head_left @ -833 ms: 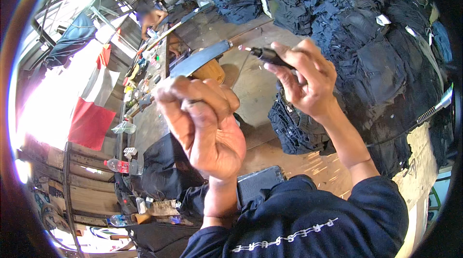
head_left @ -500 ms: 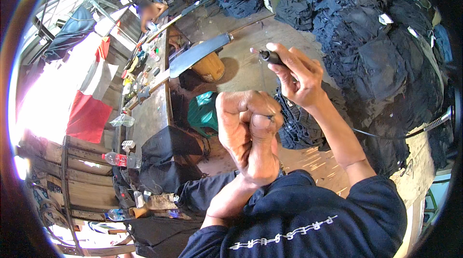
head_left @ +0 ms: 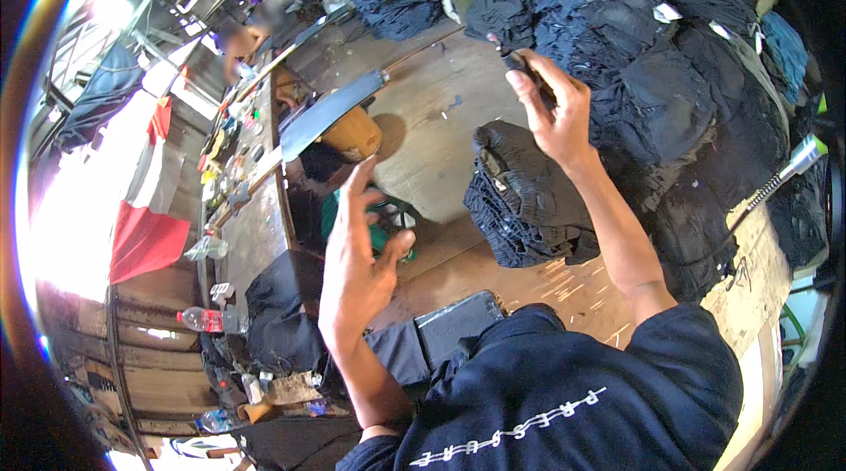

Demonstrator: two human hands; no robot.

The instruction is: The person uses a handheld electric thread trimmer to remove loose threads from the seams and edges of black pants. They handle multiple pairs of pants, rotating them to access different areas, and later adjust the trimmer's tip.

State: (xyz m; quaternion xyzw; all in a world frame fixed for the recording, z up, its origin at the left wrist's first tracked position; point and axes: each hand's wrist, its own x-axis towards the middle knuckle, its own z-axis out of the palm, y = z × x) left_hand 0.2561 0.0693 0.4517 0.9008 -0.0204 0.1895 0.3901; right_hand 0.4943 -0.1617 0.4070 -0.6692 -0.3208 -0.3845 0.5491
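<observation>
Raised in front of my chest on the left, my left hand (head_left: 355, 264) is open, with its fingers spread and nothing in them. My right hand (head_left: 564, 110) is up on the right, closed around a small black cylinder (head_left: 514, 61) that points away from me; its exact kind does not show. Below that hand, a bundle of folded black garments (head_left: 529, 198) with gathered edges sits on the floor. Partly behind my left hand is a green stool (head_left: 330, 211).
Dark garments form a large heap (head_left: 670, 110) at the right. A long cluttered workbench (head_left: 264, 217) runs along the left, near a black board (head_left: 326, 118) on a round wooden stool (head_left: 354, 134). A flexible-necked lamp (head_left: 802, 155) stands right. Another person (head_left: 240, 44) is far left.
My left hand has opened from a fist and moved left. My right hand, still gripping the black cylinder, has turned and the cylinder now points farther away. The whole view has shifted slightly.
</observation>
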